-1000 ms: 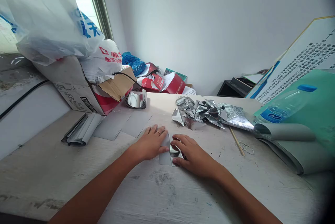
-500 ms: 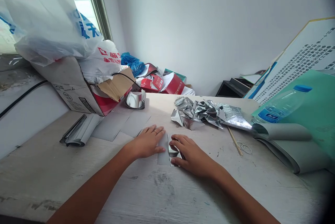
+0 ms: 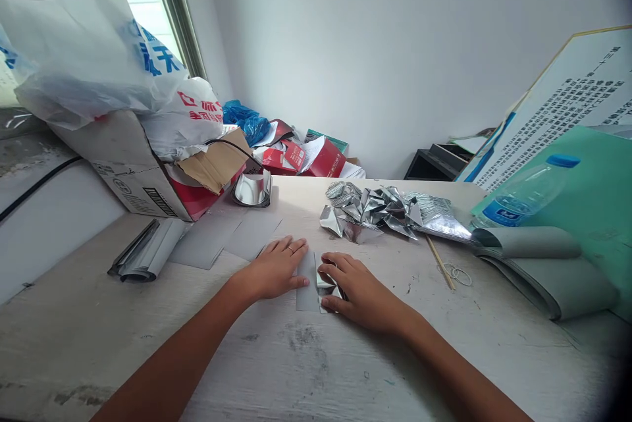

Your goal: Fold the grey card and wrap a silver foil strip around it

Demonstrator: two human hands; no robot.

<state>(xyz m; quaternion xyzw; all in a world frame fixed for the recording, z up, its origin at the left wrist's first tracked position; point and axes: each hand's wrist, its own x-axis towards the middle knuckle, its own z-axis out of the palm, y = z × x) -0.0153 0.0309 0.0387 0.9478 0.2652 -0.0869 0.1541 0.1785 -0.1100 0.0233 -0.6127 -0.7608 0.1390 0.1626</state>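
Note:
A thin sheet lies flat in front of me, its matte grey part (image 3: 307,298) on the left. The shiny silver foil side (image 3: 324,282) shows on the right, where the sheet is folded over. My left hand (image 3: 277,268) rests on the grey part with its fingers stretched out, a ring on one of them. With bent fingers and thumb, my right hand (image 3: 363,289) grips the silver fold and hides much of it. Just beyond the hands is a pile of crumpled, folded silver foil pieces (image 3: 372,208).
Grey sheets (image 3: 205,237) and a rolled sheet bundle (image 3: 151,251) lie at left, near a cardboard box (image 3: 133,168) and plastic bags (image 3: 83,33). To the right are a stick (image 3: 439,261), a rubber band (image 3: 459,275), a folded grey roll (image 3: 557,277) and a water bottle (image 3: 523,198).
The view has shifted slightly. Both hands keep nearly the same place on the sheet, with hardly any change in the fingers.

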